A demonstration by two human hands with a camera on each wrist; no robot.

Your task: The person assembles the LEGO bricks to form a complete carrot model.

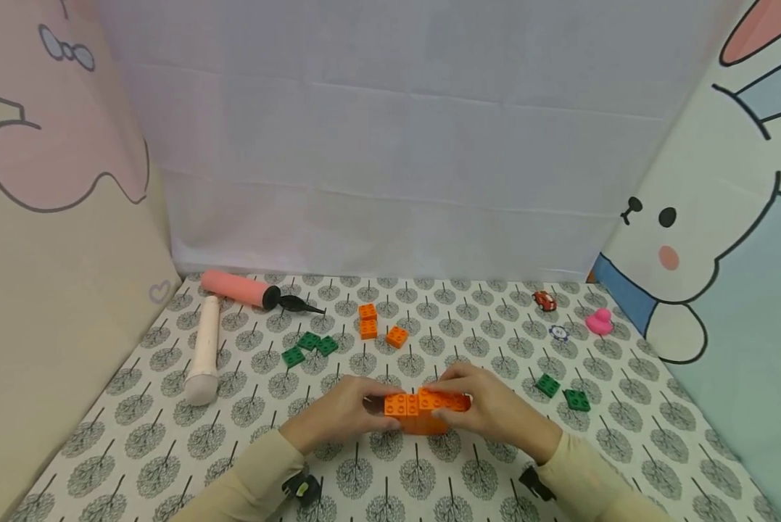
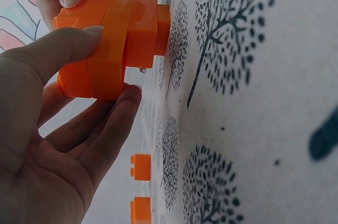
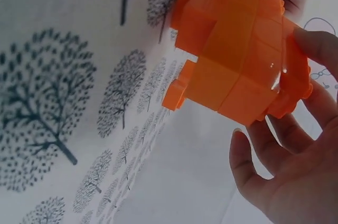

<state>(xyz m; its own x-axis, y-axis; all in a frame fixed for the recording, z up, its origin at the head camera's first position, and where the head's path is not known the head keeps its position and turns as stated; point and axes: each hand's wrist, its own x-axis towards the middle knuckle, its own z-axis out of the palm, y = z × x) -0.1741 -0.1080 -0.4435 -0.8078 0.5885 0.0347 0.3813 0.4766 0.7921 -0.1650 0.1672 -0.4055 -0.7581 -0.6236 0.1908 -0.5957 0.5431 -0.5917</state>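
Cloth [image 1: 364, 489]; orange bricks [image 1: 426, 423] between fingers [image 2: 115, 135]

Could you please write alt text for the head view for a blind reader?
A person's left hand and right hand hold joined orange bricks over a tree-patterned cloth. Loose orange bricks, green bricks and a red toy car lie about.

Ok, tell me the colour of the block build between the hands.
Orange; the block build shows best in the right wrist view.
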